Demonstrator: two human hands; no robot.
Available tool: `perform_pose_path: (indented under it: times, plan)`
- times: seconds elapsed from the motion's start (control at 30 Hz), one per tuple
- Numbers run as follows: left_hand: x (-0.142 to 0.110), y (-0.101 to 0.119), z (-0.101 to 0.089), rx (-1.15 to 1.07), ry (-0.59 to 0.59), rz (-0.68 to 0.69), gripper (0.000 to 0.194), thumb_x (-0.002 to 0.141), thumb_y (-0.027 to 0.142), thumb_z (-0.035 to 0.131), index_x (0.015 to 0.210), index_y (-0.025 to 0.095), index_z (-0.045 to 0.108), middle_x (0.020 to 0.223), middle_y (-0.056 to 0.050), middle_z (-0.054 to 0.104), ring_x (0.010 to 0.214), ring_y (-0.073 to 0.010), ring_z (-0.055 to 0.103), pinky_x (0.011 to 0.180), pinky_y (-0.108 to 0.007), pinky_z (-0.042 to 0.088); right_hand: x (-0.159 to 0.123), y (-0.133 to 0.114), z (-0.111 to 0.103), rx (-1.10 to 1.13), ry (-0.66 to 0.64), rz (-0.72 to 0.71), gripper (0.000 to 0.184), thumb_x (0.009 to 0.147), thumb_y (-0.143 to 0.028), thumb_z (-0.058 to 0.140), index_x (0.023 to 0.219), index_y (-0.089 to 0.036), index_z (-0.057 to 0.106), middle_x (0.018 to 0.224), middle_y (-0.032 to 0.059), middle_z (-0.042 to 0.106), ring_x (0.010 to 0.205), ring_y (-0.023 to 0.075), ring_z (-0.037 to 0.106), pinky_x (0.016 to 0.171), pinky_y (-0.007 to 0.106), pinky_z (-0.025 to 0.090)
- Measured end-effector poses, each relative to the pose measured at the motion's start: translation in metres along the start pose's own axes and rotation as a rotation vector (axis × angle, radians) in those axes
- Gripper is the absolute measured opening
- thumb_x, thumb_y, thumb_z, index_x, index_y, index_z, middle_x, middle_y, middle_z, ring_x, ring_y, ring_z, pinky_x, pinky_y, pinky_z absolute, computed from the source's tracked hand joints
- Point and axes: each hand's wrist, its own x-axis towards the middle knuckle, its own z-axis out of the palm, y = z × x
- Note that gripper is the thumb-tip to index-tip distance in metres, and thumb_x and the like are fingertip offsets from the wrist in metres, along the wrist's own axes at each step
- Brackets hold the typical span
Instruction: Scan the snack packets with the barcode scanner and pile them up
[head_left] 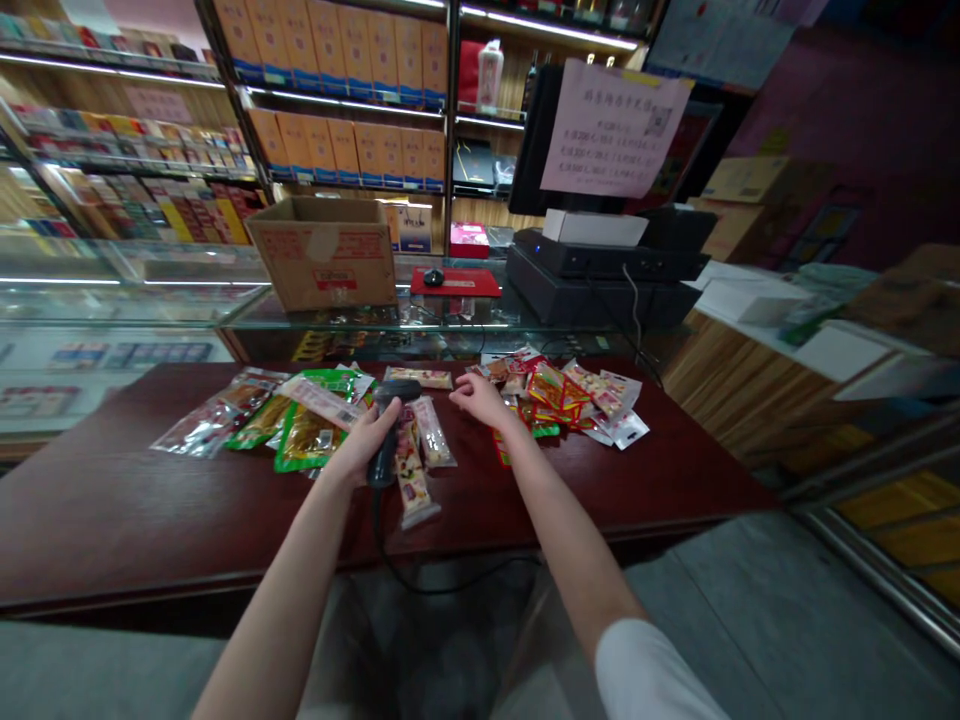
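My left hand (358,448) is wrapped round a black barcode scanner (384,455), its head pointing right and its cable hanging off the table's front edge. Beside the scanner lie long clear-wrapped snack bars (412,480), and another wrapped bar (420,378) lies crosswise behind them. My right hand (480,397) hovers at the left edge of a pile of small red snack packets (555,390), fingers loosely bent and apart, with nothing visible in them. Left of the scanner, green-edged snack bags (311,425) overlap with clear packets (225,410).
Behind the dark red table (97,500) runs a glass counter with a cardboard box (322,255), a mouse (433,277) on a red pad, and a monitor (534,140) bearing a paper notice. Stocked shelves stand further back. The scanner's cable (450,590) loops below the table edge.
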Motion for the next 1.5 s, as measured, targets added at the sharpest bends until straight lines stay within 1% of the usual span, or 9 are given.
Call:
perform_pose_path:
  times: [0.17,0.37,0.5,0.63,0.73,0.9,1.1,1.3,1.5]
  plan:
    - [0.013,-0.014,0.000,-0.058,0.039,0.022,0.036,0.083,0.047,0.067,0.095,0.019,0.049,0.066,0.002,0.061,0.047,-0.0122,0.061,0.051,-0.026,0.054,-0.001,0.010,0.037,0.081,-0.161,0.119,0.038,0.068,-0.022,0.079,0.100,-0.018,0.058,0.075,-0.0019,0.065,0.064,0.0132,0.061,0.062,0.025,0.047]
    - [0.034,-0.001,0.010,0.006,0.097,0.044,0.034,0.084,0.048,0.066,0.086,0.018,0.050,0.058,0.004,0.056,0.044,-0.0120,0.059,0.048,-0.024,0.051,-0.010,0.015,0.035,0.186,-0.157,0.173,0.027,0.077,-0.023,0.072,0.099,-0.017,0.059,0.075,-0.0011,0.066,0.067,0.0130,0.063,0.060,0.022,0.046]
    - [0.037,0.002,0.010,0.048,0.057,0.080,0.039,0.081,0.053,0.067,0.081,0.018,0.051,0.058,0.002,0.058,0.043,-0.0108,0.058,0.045,-0.022,0.048,-0.014,0.013,0.039,0.078,-0.089,0.148,0.041,0.066,-0.031,0.081,0.100,-0.017,0.062,0.087,0.0041,0.070,0.082,0.0188,0.067,0.073,0.028,0.050]
    - [0.027,0.005,0.001,0.029,0.047,0.100,0.041,0.081,0.056,0.066,0.079,0.017,0.050,0.057,0.002,0.057,0.042,-0.0088,0.053,0.043,-0.021,0.046,-0.009,0.005,0.048,-0.110,-0.058,0.157,0.031,0.054,-0.032,0.085,0.073,-0.020,0.063,0.071,0.0033,0.066,0.084,0.0263,0.067,0.077,0.033,0.048]
    - [0.016,0.008,-0.006,0.039,0.042,0.117,0.041,0.082,0.055,0.064,0.078,0.017,0.050,0.056,0.002,0.056,0.042,-0.0080,0.051,0.042,-0.020,0.045,-0.003,-0.001,0.047,-0.043,-0.058,0.200,0.023,0.057,-0.024,0.080,0.061,-0.020,0.057,0.059,0.0004,0.059,0.076,0.0244,0.065,0.071,0.032,0.047]
    - [0.004,0.004,-0.007,0.016,-0.028,0.146,0.047,0.075,0.060,0.068,0.079,0.018,0.049,0.056,0.004,0.054,0.043,-0.0081,0.050,0.041,-0.020,0.041,-0.003,0.002,0.018,0.123,0.053,0.217,0.025,0.069,-0.023,0.067,0.089,-0.021,0.053,0.077,-0.0018,0.062,0.073,0.0163,0.063,0.064,0.026,0.049]
    - [-0.009,-0.002,0.012,0.123,-0.243,0.129,0.050,0.075,0.062,0.067,0.088,0.016,0.058,0.059,0.002,0.055,0.045,-0.0087,0.050,0.041,-0.020,0.041,-0.015,0.017,-0.039,0.524,0.199,0.164,0.046,0.060,-0.027,0.078,0.095,-0.023,0.049,0.082,-0.0036,0.063,0.070,0.0141,0.062,0.064,0.027,0.050]
    - [-0.019,-0.007,0.044,0.281,-0.417,0.118,0.053,0.074,0.066,0.064,0.089,0.015,0.061,0.054,0.001,0.055,0.042,-0.0086,0.049,0.038,-0.018,0.038,-0.021,0.032,-0.074,0.617,0.100,0.141,0.033,0.072,-0.041,0.070,0.094,-0.021,0.056,0.081,-0.0025,0.066,0.070,0.0127,0.062,0.066,0.025,0.048]
    - [-0.012,-0.016,0.064,0.265,-0.486,0.142,0.058,0.072,0.072,0.061,0.085,0.015,0.057,0.050,0.002,0.052,0.039,-0.0079,0.046,0.036,-0.017,0.035,-0.019,0.047,-0.080,0.656,0.032,0.164,0.025,0.077,-0.036,0.064,0.095,-0.021,0.056,0.076,-0.0038,0.066,0.069,0.0123,0.063,0.065,0.024,0.048]
